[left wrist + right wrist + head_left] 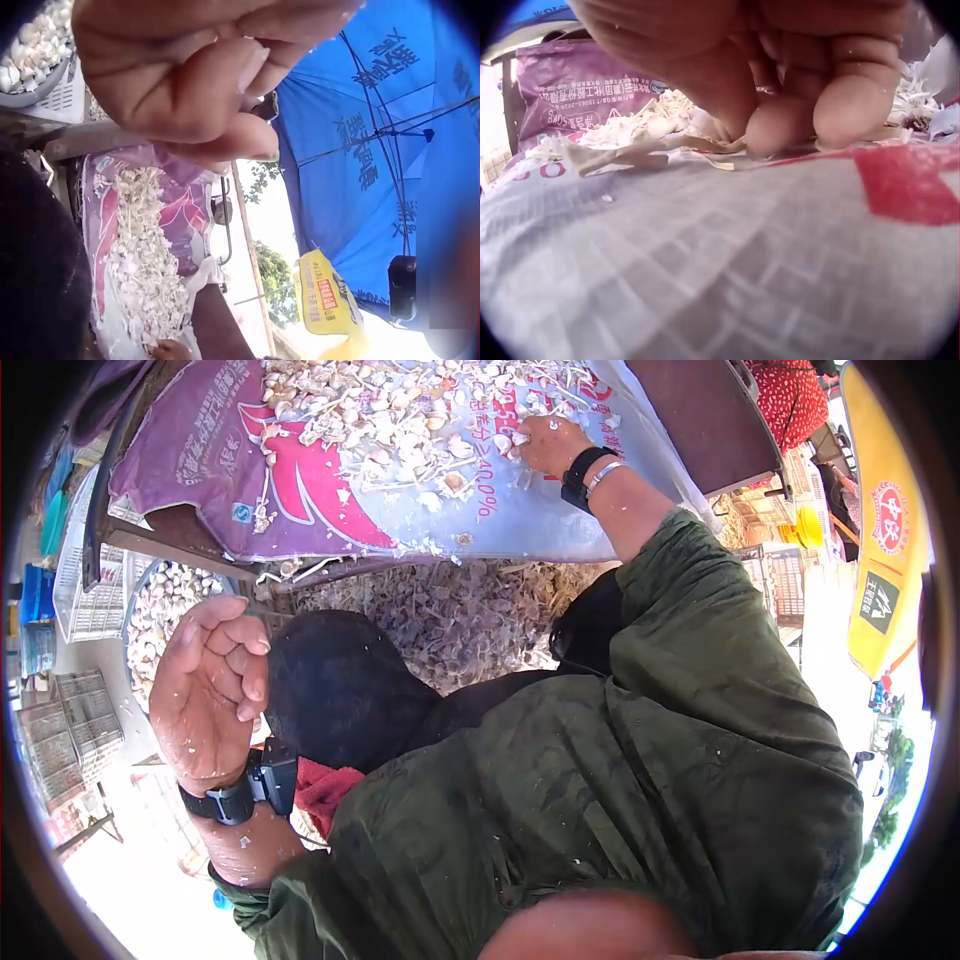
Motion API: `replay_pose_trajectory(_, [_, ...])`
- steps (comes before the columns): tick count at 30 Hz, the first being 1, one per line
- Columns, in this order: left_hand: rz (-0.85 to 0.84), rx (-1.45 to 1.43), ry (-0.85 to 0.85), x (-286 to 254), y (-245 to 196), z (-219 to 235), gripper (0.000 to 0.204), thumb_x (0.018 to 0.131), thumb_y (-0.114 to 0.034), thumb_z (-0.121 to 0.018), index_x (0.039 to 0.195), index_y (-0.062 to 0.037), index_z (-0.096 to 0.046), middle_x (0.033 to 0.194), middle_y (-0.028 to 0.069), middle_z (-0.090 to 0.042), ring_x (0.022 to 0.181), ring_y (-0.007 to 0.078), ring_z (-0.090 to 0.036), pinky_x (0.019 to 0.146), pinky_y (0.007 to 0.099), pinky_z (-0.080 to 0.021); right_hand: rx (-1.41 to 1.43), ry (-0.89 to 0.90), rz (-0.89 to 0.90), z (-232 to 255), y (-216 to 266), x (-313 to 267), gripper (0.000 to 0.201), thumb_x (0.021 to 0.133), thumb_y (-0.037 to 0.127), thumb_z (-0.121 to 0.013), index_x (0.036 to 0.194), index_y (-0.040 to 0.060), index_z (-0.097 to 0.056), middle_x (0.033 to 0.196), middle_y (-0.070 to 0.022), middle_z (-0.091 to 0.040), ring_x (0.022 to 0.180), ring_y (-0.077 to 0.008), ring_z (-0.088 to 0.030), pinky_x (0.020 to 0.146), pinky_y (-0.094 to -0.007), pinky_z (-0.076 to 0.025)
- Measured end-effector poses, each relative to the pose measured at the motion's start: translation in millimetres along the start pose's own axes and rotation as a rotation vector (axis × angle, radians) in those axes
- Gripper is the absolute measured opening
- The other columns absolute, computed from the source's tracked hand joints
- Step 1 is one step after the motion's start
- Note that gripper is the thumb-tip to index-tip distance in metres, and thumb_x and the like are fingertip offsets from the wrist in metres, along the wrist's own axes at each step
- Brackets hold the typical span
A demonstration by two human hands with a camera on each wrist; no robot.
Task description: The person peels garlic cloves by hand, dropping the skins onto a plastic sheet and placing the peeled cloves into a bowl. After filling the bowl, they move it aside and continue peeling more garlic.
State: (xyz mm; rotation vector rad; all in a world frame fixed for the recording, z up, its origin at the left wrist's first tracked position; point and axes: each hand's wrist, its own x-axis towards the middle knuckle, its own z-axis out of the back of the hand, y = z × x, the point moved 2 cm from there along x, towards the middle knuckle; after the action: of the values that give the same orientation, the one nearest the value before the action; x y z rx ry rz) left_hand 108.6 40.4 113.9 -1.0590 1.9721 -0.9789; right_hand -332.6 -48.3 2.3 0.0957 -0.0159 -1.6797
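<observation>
My right hand (556,446) is low over the printed sack (540,525), its fingers bent down into loose garlic (390,420) with bits of stalk and skin. A pale garlic clove (518,438) shows at its thumb and fingertips. In the right wrist view, the fingertips (855,109) press close to the sack among dry stalks (622,156). Palm up, my left hand (215,690) is raised beside my knee with fingers loosely curled, and no object shows in it. Behind it stands a round tub (128,635) of garlic cloves (172,610).
The sack covers a board (700,420) with a dark frame in front of my knees. Garlic skins (460,615) lie heaped beneath. Plastic crates (70,730) stand at the left. A blue canopy (330,112) and a yellow banner (895,520) are around.
</observation>
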Motion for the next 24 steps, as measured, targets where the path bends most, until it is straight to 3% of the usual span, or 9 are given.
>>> replay_pose_trajectory(1, [0.01, 0.053, 0.037, 13.5, -0.6, -20.2, 0.038, 0.1, -0.029, -0.042, 0.117, 0.0026, -0.054, 0.088, 0.0137, -0.063, 0.061, 0.0122, -0.056, 0.046, 0.021, -0.038, 0.003, -0.004, -0.002, 1.4, -2.5, -2.0, 0.035, 0.087, 0.033, -0.063, 0.105, 0.0037, -0.067, 0.116, -0.0161, -0.065, 0.101, -0.0276, -0.065, 0.09, -0.0376, -0.051])
replay_pose_trajectory(3, [0.102, 0.099, 0.108, 41.6, 6.0, -50.1, 0.035, 0.099, -0.027, -0.045, 0.113, 0.002, -0.057, 0.086, 0.0112, -0.064, 0.062, 0.0118, -0.057, 0.046, 0.0208, -0.036, 0.562, 0.212, -0.182, 4.1, -13.0, -2.4, 0.033, 0.087, 0.029, -0.064, 0.106, 0.002, -0.064, 0.103, -0.0155, -0.069, 0.081, -0.0247, -0.069, 0.076, -0.0344, -0.055])
replay_pose_trajectory(4, [0.127, 0.133, 0.134, 56.6, 13.1, -60.0, 0.033, 0.098, -0.026, -0.048, 0.113, 0.0016, -0.057, 0.086, 0.0104, -0.064, 0.061, 0.0121, -0.058, 0.045, 0.021, -0.037, 0.786, 0.173, -0.214, 15.3, -11.5, -14.7, 0.03, 0.087, 0.025, -0.066, 0.105, 0.0011, -0.064, 0.09, -0.0113, -0.069, 0.069, -0.0206, -0.068, 0.063, -0.0297, -0.054])
replay_pose_trajectory(5, [0.156, 0.169, 0.163, 71.7, 23.9, -68.0, 0.031, 0.097, -0.024, -0.051, 0.113, 0.0013, -0.057, 0.086, 0.0096, -0.064, 0.06, 0.0125, -0.058, 0.045, 0.0213, -0.038, 0.787, 0.168, -0.212, 17.5, -9.0, -24.0, 0.03, 0.087, 0.025, -0.066, 0.105, 0.0011, -0.064, 0.09, -0.0113, -0.069, 0.069, -0.0206, -0.068, 0.063, -0.0297, -0.054])
replay_pose_trajectory(7, [0.232, 0.133, 0.225, 96.5, 47.9, -82.9, 0.026, 0.094, -0.021, -0.057, 0.11, -0.0008, -0.057, 0.085, 0.0099, -0.064, 0.059, 0.0128, -0.059, 0.044, 0.0218, -0.039, 1.398, 0.186, -0.062, 20.8, -0.4, -42.1, 0.023, 0.088, 0.019, -0.066, 0.101, 0.0002, -0.065, 0.087, -0.0078, -0.068, 0.071, -0.0172, -0.067, 0.06, -0.0274, -0.054])
replay_pose_trajectory(10, [0.293, 0.096, 0.246, 120.4, 86.0, -96.6, 0.031, 0.096, -0.019, -0.052, 0.119, 0.0003, -0.053, 0.09, 0.0117, -0.063, 0.064, 0.0125, -0.061, 0.046, 0.022, -0.041, 1.455, 0.2, 0.169, 42.0, 29.8, -80.6, 0.019, 0.088, 0.011, -0.068, 0.102, -0.0009, -0.064, 0.085, -0.0067, -0.067, 0.07, -0.0148, -0.066, 0.06, -0.0284, -0.054])
replay_pose_trajectory(15, [0.29, -0.018, 0.309, 117.0, 118.8, -111.0, 0.033, 0.095, -0.022, -0.055, 0.121, -0.0021, -0.05, 0.087, 0.0105, -0.062, 0.06, 0.0125, -0.059, 0.045, 0.0211, -0.04, 1.423, 0.173, 0.197, 29.7, 53.6, -109.5, 0.02, 0.083, 0.001, -0.071, 0.102, -0.0024, -0.064, 0.084, -0.0056, -0.067, 0.077, -0.0121, -0.065, 0.066, -0.029, -0.055])
replay_pose_trajectory(21, [0.307, 0.2, 0.233, 112.9, 130.1, -101.7, 0.024, 0.095, -0.021, -0.057, 0.109, -0.0026, -0.055, 0.082, 0.008, -0.063, 0.053, 0.0098, -0.055, 0.039, 0.0199, -0.034, 0.629, -0.147, 0.461, 48.3, 83.0, -130.9, 0.024, 0.08, -0.002, -0.073, 0.102, -0.0007, -0.063, 0.09, -0.0031, -0.064, 0.082, -0.0075, -0.063, 0.069, -0.0237, -0.051])
replay_pose_trajectory(24, [0.297, 0.135, 0.292, 111.7, 128.7, -91.0, 0.022, 0.094, -0.018, -0.057, 0.107, -0.0006, -0.056, 0.083, 0.0088, -0.063, 0.055, 0.0107, -0.056, 0.04, 0.0204, -0.035, 0.929, -0.012, 0.357, 31.0, 84.7, -129.1, 0.022, 0.081, -0.005, -0.071, 0.102, -0.0008, -0.063, 0.092, -0.004, -0.064, 0.084, -0.0098, -0.064, 0.072, -0.0236, -0.053])
